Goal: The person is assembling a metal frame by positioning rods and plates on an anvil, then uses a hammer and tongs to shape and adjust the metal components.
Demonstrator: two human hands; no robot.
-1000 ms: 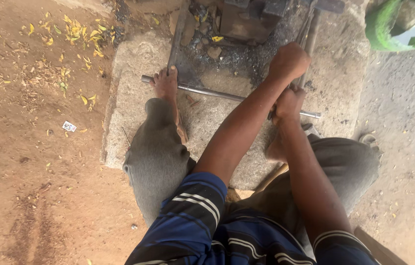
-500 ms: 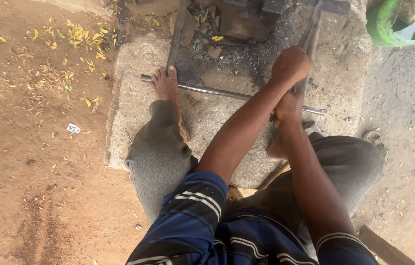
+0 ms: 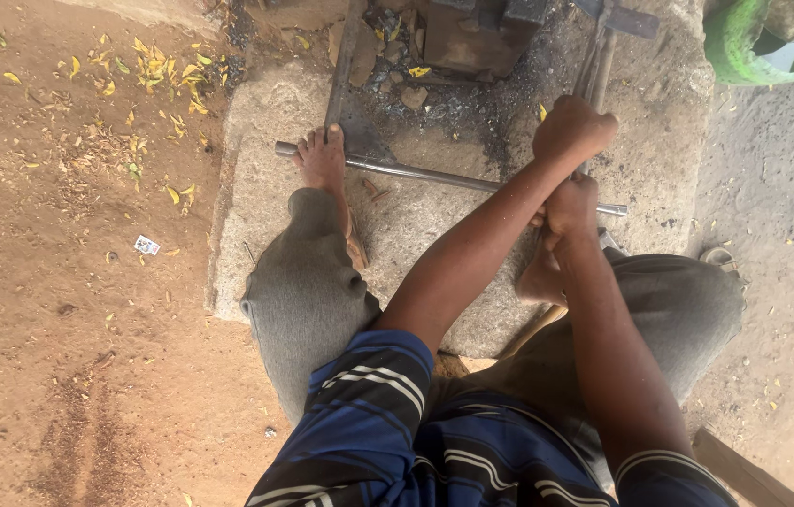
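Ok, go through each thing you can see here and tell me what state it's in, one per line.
left hand: shut on the tool handle, farther up it.
right hand: shut on the tool handle, just below the left.
tool handle: gripped by both hands, angled toward the dark block.
metal rod: lying flat across the stone slab, pinned under a bare foot.
bare foot: pressed on the rod's end.
green tub: upright, open.

You see the scene in soft, even daylight, brightest on the orange dirt ground [image 3: 68,310] at the left of the frame, with no hard shadows or glare anywhere. Your striped shirt [image 3: 397,441] at the bottom edge looks slightly soft from closeness. Detail blurs mildly in the dark clutter along the top centre.
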